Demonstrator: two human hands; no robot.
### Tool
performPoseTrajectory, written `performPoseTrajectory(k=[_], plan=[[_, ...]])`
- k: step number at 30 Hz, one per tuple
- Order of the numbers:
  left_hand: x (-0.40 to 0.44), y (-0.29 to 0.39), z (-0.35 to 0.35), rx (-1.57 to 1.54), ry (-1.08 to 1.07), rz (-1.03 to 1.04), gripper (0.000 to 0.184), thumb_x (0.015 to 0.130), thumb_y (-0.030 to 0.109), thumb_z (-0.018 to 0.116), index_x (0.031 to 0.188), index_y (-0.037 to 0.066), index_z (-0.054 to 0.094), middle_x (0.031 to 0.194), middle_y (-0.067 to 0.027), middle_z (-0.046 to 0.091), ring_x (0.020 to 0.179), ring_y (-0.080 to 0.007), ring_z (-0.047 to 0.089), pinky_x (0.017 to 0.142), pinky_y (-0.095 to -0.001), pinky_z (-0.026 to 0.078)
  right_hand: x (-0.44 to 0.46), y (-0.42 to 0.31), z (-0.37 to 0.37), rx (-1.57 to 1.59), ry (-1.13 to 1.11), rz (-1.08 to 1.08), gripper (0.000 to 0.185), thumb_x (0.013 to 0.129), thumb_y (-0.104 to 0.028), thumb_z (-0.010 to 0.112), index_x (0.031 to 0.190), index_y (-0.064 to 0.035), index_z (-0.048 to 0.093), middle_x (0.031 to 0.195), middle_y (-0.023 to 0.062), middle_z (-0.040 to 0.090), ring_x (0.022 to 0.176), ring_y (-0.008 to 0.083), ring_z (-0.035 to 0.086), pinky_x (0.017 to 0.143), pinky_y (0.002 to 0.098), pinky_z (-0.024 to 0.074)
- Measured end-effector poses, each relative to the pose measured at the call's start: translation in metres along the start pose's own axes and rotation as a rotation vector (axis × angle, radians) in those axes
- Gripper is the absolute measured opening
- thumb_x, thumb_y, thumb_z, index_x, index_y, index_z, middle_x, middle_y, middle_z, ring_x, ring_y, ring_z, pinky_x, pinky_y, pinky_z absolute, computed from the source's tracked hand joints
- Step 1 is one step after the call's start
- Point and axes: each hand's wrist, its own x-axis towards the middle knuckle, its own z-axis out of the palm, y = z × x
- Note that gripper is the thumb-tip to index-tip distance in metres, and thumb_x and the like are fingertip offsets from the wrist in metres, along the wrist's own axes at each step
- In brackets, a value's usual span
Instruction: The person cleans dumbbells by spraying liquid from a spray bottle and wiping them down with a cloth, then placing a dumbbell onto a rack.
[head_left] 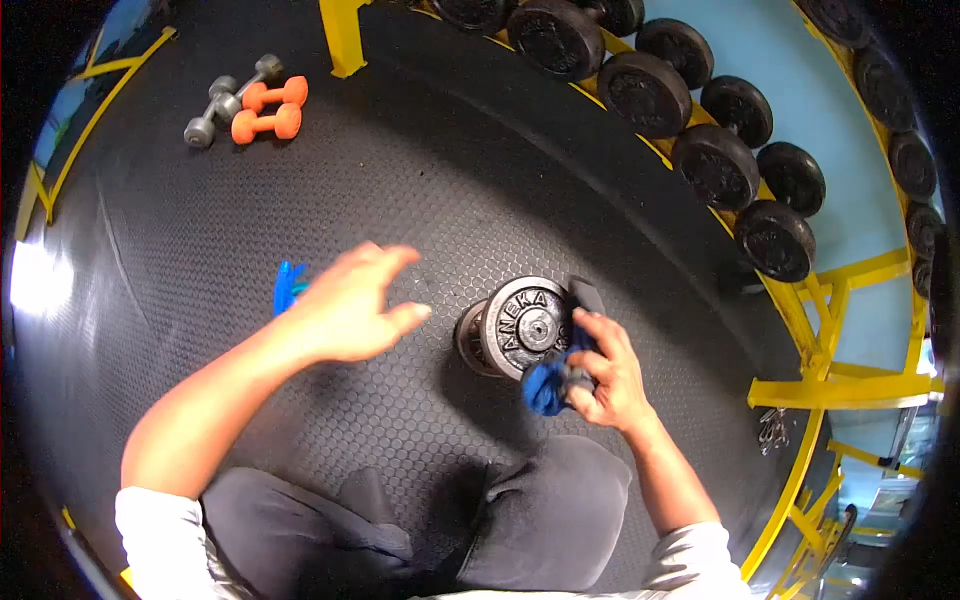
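Observation:
A dumbbell with black and silver plates (520,300) stands on end on the floor in front of me, raised letters on its upper plate. To its right, my right hand (612,378) is closed round a dark blue cloth (545,388), which hangs against the plate's near right edge. My left hand (352,308) is in the air left of the dumbbell, thumb and fingers apart, holding nothing. Behind that wrist a blue object (284,288) shows in part; the forearm hides the rest, so I cannot tell its kind.
Small orange dumbbells (268,124) and grey dumbbells (200,131) lie at the far left. A yellow rack (850,391) with several large black dumbbells (716,166) runs along the right. Metal clips (773,430) lie by its foot. Black textured matting (230,210) covers the floor.

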Motion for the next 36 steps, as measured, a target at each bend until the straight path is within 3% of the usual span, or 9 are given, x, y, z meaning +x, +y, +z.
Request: performPoseTrajectory(k=[2, 7, 16, 20, 25, 28, 31, 34, 36], plan=[[0.022, 0.007, 0.027, -0.3, -0.289, -0.144, 0.066, 0.081, 0.041, 0.066, 0.13, 0.002, 0.045, 0.101, -0.015, 0.063, 0.086, -0.0225, 0.063, 0.077, -0.0342, 0.05, 0.017, -0.004, 0.006, -0.134, 0.101, 0.131, 0.029, 0.055, -0.02, 0.065, 0.079, -0.0031, 0.065, 0.123, 0.0234, 0.05, 0.111, 0.0429, 0.049, 0.093, 0.0477, 0.0428], [0.036, 0.005, 0.092, -0.422, -0.16, -0.169, 0.055, 0.08, 0.016, 0.068, 0.13, 0.003, 0.05, 0.076, -0.0022, 0.06, 0.066, -0.0113, 0.055, 0.064, -0.0287, 0.047, 0.079, -0.02, 0.046, -0.194, 0.16, 0.19, 0.028, 0.062, -0.019, 0.068, 0.082, 0.0006, 0.065, 0.121, 0.0235, 0.05, 0.111, 0.0405, 0.047, 0.093, 0.0443, 0.0428], [0.036, 0.014, 0.091, -0.469, -0.182, -0.145, 0.056, 0.078, 0.022, 0.069, 0.131, 0.014, 0.051, 0.087, -0.0079, 0.067, 0.08, -0.019, 0.063, 0.076, -0.0339, 0.049, 0.018, -0.017, 0.006, 0.025, -0.151, -0.173, 0.041, 0.058, -0.021, 0.069, 0.094, -0.002, 0.061, 0.121, 0.0177, 0.052, 0.109, 0.0373, 0.051, 0.094, 0.0474, 0.0417], [0.047, 0.012, 0.089, -0.419, -0.234, -0.181, 0.062, 0.075, 0.024, 0.074, 0.132, 0.014, 0.049, 0.075, -0.0044, 0.063, 0.069, -0.0152, 0.058, 0.069, -0.0313, 0.048, 0.014, 0.023, 0.004, -0.294, 0.362, 0.253, 0.029, 0.064, -0.008, 0.061, 0.091, 0.0, 0.061, 0.104, 0.019, 0.059, 0.094, 0.0362, 0.056, 0.082, 0.0447, 0.0456], [0.044, -0.01, 0.105, -0.576, -0.145, -0.17, 0.063, 0.067, 0.028, 0.081, 0.123, 0.009, 0.058, 0.075, -0.0047, 0.064, 0.065, -0.0156, 0.057, 0.064, -0.0318, 0.047, 0.081, 0.0, 0.047, 0.065, 0.068, 0.507, 0.033, 0.077, -0.024, 0.057, 0.103, -0.0055, 0.065, 0.097, 0.0198, 0.062, 0.098, 0.0354, 0.059, 0.086, 0.0423, 0.0461], [0.033, -0.01, 0.087, -0.478, 0.044, -0.213, 0.05, 0.059, 0.029, 0.084, 0.098, 0.004, 0.066, 0.079, -0.0078, 0.066, 0.069, -0.0182, 0.061, 0.065, -0.0329, 0.048, 0.127, -0.019, 0.05, -0.057, -0.307, 0.309, 0.033, 0.075, -0.034, 0.055, 0.094, -0.0114, 0.069, 0.094, 0.0173, 0.063, 0.095, 0.0355, 0.058, 0.084, 0.0432, 0.0465], [0.043, -0.027, 0.067, -0.225, -0.178, -0.14, 0.024, 0.06, 0.015, 0.076, 0.076, 0.004, 0.062, 0.074, -0.0084, 0.064, 0.066, -0.0168, 0.06, 0.063, -0.0319, 0.048, 0.14, -0.06, 0.056, -0.238, -0.61, -0.046, 0.029, 0.069, -0.035, 0.059, 0.084, -0.0123, 0.07, 0.091, 0.01, 0.064, 0.098, 0.0276, 0.057, 0.086, 0.0436, 0.0417], [0.047, -0.042, 0.037, -0.386, -0.023, -0.168, 0.018, 0.065, 0.005, 0.067, 0.081, 0.003, 0.06, 0.07, -0.0027, 0.06, 0.063, -0.0111, 0.055, 0.056, -0.0291, 0.046, 0.112, -0.084, 0.055, -0.484, -0.777, -0.415, 0.027, 0.07, -0.034, 0.058, 0.078, -0.0109, 0.071, 0.09, 0.0052, 0.063, 0.101, 0.025, 0.053, 0.093, 0.0431, 0.0359], [0.043, -0.038, 0.022, -0.463, 0.028, -0.285, 0.021, 0.066, 0.011, 0.067, 0.086, 0.004, 0.062, 0.075, -0.0059, 0.063, 0.071, -0.0197, 0.062, 0.066, -0.0303, 0.049, 0.076, -0.077, 0.054, -0.598, -0.66, -0.678, 0.027, 0.073, -0.031, 0.052, 0.08, -0.0117, 0.07, 0.103, 0.0059, 0.061, 0.11, 0.027, 0.047, 0.106, 0.0499, 0.0277]])
